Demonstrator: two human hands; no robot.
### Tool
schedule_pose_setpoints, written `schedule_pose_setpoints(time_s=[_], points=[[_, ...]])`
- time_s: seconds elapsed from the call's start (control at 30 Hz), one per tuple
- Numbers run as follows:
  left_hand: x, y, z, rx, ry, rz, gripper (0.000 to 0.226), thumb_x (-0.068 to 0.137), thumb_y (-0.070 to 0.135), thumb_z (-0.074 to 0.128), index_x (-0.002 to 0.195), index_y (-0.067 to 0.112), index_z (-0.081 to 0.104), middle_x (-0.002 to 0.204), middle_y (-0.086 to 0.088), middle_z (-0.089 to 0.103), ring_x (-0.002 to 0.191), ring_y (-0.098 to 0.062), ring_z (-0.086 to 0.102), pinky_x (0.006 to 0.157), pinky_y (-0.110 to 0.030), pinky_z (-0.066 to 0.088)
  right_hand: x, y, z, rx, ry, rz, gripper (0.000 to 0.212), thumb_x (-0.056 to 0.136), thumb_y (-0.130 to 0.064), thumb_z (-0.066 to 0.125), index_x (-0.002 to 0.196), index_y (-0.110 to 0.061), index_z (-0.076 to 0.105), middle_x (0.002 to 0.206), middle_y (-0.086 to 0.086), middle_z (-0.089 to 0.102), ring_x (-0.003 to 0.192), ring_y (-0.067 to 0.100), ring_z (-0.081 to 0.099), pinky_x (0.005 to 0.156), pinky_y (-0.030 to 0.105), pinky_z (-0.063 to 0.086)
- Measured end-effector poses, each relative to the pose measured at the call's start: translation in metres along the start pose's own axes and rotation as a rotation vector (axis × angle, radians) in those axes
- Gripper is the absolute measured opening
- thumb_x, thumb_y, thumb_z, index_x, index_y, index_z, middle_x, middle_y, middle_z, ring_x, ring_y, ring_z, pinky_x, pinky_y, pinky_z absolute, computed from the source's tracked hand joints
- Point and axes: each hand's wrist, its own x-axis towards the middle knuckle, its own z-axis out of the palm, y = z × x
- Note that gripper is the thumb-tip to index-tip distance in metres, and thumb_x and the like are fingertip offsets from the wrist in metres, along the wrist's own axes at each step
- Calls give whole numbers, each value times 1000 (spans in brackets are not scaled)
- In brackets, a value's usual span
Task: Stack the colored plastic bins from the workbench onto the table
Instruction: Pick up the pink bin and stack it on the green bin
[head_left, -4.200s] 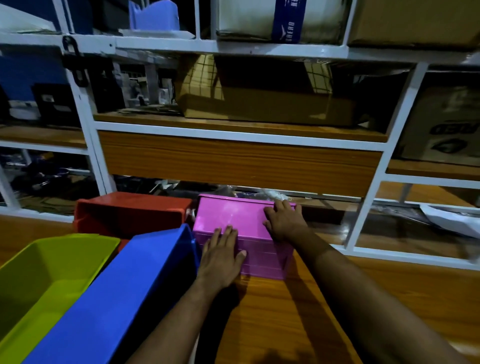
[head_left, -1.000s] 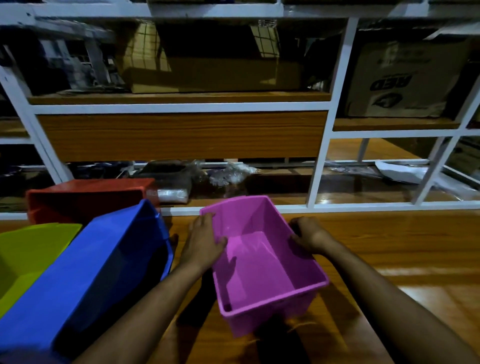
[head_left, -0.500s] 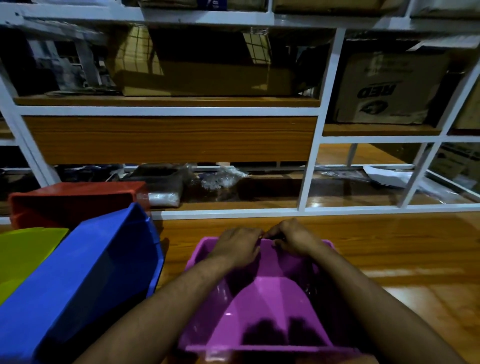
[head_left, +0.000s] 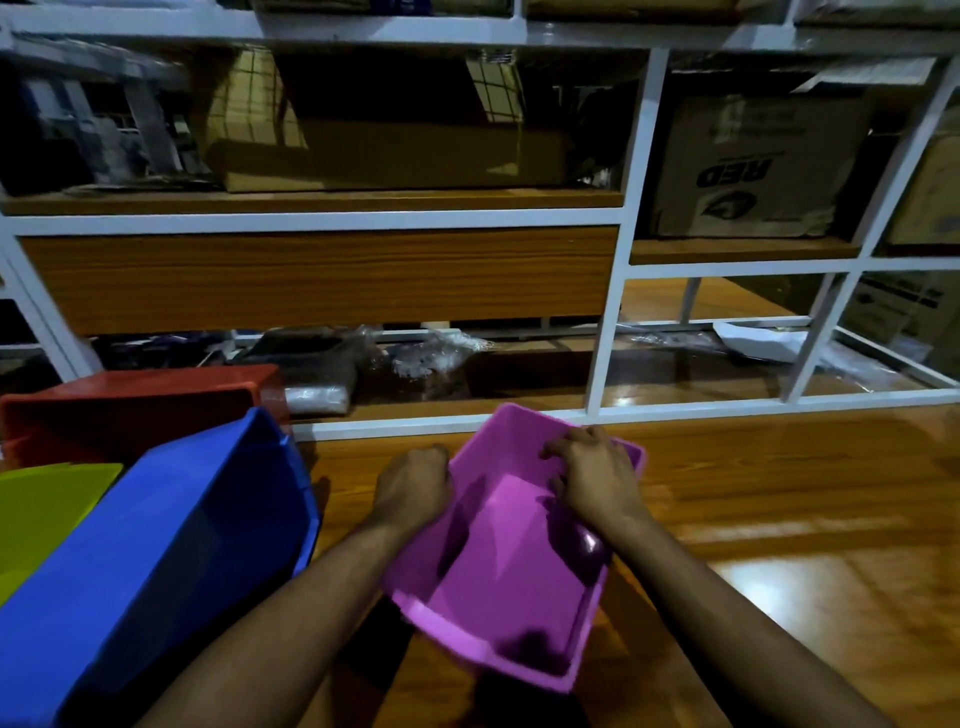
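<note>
Holding: both hands grip the pink bin, tilted above the wooden top
Left hand: clenched on left wall
Right hand: curled over far-right rim
Left: blue bin

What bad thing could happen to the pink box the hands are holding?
The pink bin is tilted, and both the left hand and the right hand grip it only near its far end, so the near end might sag or slip free. The blue bin sits close beside the left arm, so a swing to that side could knock it.
</note>
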Motion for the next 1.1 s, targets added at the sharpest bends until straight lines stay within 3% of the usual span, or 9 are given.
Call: schedule_pose_setpoints(time_s=[0.1,0.27,0.33,0.43,0.53,0.57,0.77,0.9,1.1], points=[[-2,-8,-5,-98,-14,-132,15,84,21,51,88,11,61,97,-12,70,91,-33,65,76,-37,52,-6,7,10,66,27,230,46,78,-23,62,124,-23,61,128,8,55,117,31,49,96,37,45],[-6,-19,-14,-368,-61,-319,10,79,17,59,78,13,68,89,-12,74,84,-30,69,69,-35,53,-3,9,18,467,-121,396,53,79,-16,68,129,-11,52,112,17,64,99,34,64,69,28,41],[-7,-25,-13,-528,-101,-386,14,78,16,60,80,12,73,80,-11,74,71,-26,69,66,-37,56,-1,6,17,548,-134,423,55,80,-14,69,131,-12,49,109,19,66,91,31,64,64,27,37],[-9,-30,-15,-767,-182,-463,17,77,13,58,85,5,71,79,-16,70,64,-22,59,60,-34,45,3,9,20,714,-151,635,53,82,-14,69,131,-8,49,113,22,64,88,31,63,61,28,44],[-12,-30,-23,-949,-259,-509,19,82,6,53,93,3,69,78,-14,62,63,-21,54,60,-27,40,-3,13,19,908,-235,769,5,87,-11,60,91,-7,61,82,21,60,58,22,53,53,29,36],[-14,-29,-26,-999,-296,-515,21,84,4,51,94,8,68,76,-11,60,62,-20,52,58,-24,41,-6,15,17,960,-257,787,8,89,-9,58,82,-10,58,74,18,56,54,20,47,53,27,34],[-11,-15,-39,-1141,-447,-417,25,81,7,49,87,18,71,74,0,61,65,-14,53,57,-23,41,-39,31,-11,1242,-252,896,17,89,-8,48,85,-14,64,76,5,62,63,19,57,59,26,42],[-2,21,-32,-1183,-574,-303,33,82,6,51,107,13,71,89,-4,63,75,-15,56,58,-23,47,-85,59,-35,1351,-95,1012,19,86,-12,50,93,-19,66,79,-4,61,65,14,55,58,24,41],[-16,122,-15,-1196,-747,-140,33,83,2,49,104,17,70,86,0,65,78,-13,57,69,-29,49,-167,120,-88,1407,63,1113,40,83,-5,43,107,-26,68,88,-4,58,42,2,51,43,14,44]])
